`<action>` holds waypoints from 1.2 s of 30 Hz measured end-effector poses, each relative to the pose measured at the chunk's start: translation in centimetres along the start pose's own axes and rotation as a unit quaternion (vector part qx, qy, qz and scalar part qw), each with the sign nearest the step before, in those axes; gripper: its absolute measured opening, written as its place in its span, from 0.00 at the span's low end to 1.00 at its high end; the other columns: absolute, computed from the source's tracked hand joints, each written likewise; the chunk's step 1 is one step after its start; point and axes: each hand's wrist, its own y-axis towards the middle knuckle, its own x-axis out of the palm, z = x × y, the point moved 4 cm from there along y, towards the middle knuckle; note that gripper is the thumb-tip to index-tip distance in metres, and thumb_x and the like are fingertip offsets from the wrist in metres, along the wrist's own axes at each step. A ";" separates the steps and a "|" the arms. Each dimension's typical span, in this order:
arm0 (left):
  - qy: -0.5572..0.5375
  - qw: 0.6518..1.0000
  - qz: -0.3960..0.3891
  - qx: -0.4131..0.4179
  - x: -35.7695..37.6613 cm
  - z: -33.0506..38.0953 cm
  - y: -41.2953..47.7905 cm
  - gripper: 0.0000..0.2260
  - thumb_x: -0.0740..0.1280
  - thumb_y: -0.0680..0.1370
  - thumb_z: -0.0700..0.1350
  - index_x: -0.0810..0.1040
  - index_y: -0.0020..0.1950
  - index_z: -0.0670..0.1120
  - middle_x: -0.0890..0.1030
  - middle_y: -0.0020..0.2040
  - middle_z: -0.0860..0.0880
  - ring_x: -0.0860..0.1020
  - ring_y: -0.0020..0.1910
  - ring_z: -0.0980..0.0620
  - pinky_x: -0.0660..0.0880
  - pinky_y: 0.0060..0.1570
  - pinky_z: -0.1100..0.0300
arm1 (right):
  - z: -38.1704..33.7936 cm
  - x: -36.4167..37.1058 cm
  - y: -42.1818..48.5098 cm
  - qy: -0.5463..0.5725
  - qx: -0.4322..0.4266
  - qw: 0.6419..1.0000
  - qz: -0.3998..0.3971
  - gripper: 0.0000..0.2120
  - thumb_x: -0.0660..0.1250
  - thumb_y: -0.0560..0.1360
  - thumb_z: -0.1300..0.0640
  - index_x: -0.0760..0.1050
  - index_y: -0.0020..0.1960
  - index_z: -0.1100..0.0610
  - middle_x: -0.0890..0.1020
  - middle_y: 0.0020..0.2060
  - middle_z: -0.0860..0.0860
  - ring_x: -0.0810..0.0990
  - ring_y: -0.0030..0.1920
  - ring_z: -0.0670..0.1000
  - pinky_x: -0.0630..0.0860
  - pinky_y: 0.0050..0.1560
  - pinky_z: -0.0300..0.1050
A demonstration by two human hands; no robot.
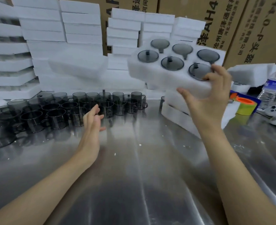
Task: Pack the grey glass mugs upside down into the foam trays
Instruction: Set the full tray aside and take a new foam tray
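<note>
Left hand (92, 122): spread, holds nothing, above worktop (134, 176) just before loose mugs (56, 111).
Right hand (205, 98): grips tray's (150, 70) near corner, thumb below, fingers (216, 70) on top.
Tray: raised, tilted, above the right-side stack (176, 111); 6 mugs (172, 63) inverted in its pockets.
Loose mugs: upright, clustered at worktop's left rear.
Foam stacks (44, 30): along far edge; cartons (247, 30) behind.

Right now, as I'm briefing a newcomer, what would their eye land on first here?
The foam tray, held up at right in the right hand, with six grey mugs upside down in its holes. Next, the crowd of loose mugs standing on the steel table at left, beyond the open left hand, and the foam stacks behind.
</note>
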 end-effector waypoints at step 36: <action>0.108 0.988 -0.080 -0.074 0.9 -1.4 -0.1 0.18 0.47 0.82 0.58 0.75 0.55 0.56 0.68 0.56 0.58 0.69 0.51 0.73 0.69 0.60 0.58 | -6.0 12.3 -9.6 -0.054 -0.154 0.935 -0.315 0.06 0.66 0.73 0.60 0.82 0.46 0.57 0.82 0.39 0.50 0.80 0.39 0.54 0.69 0.42 0.44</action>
